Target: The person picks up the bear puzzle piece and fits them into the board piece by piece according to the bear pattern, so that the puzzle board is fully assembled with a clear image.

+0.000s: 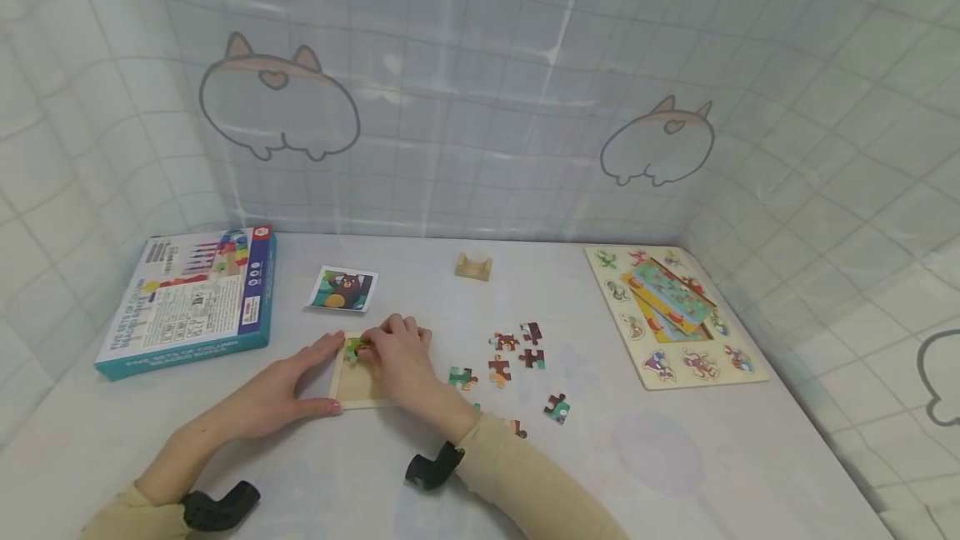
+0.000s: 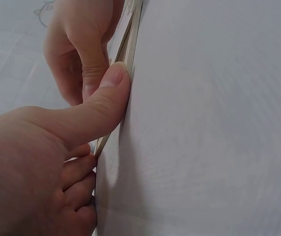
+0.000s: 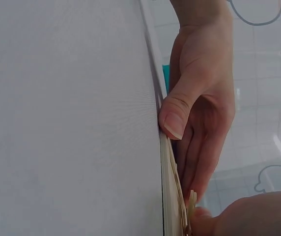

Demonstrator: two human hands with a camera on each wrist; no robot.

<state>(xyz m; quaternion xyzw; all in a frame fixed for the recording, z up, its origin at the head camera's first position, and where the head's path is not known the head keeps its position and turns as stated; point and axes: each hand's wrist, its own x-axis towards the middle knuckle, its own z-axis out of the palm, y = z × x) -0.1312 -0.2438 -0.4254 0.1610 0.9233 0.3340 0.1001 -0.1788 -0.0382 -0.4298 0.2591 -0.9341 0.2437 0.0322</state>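
A shallow wooden puzzle tray (image 1: 360,392) lies on the table between the two hands. My left hand (image 1: 273,394) rests against its left side, thumb by the near corner and forefinger by the far corner. Inside the tray's far left corner is green puzzle artwork (image 1: 352,347). There my right hand (image 1: 401,361) pinches a puzzle piece (image 3: 193,196), which stands tilted up on its edge in the right wrist view. That hand's fingers partly cover the piece and the tray. Loose bear-picture pieces, such as a green one (image 1: 462,377) and an orange one (image 1: 499,370), lie to the right.
A bear picture card (image 1: 343,290) lies behind the tray. The bead-game box (image 1: 187,298) is at the left, a small wooden holder (image 1: 473,267) at the back. On the right, an animal puzzle board (image 1: 637,357) carries colourful cards (image 1: 671,294).
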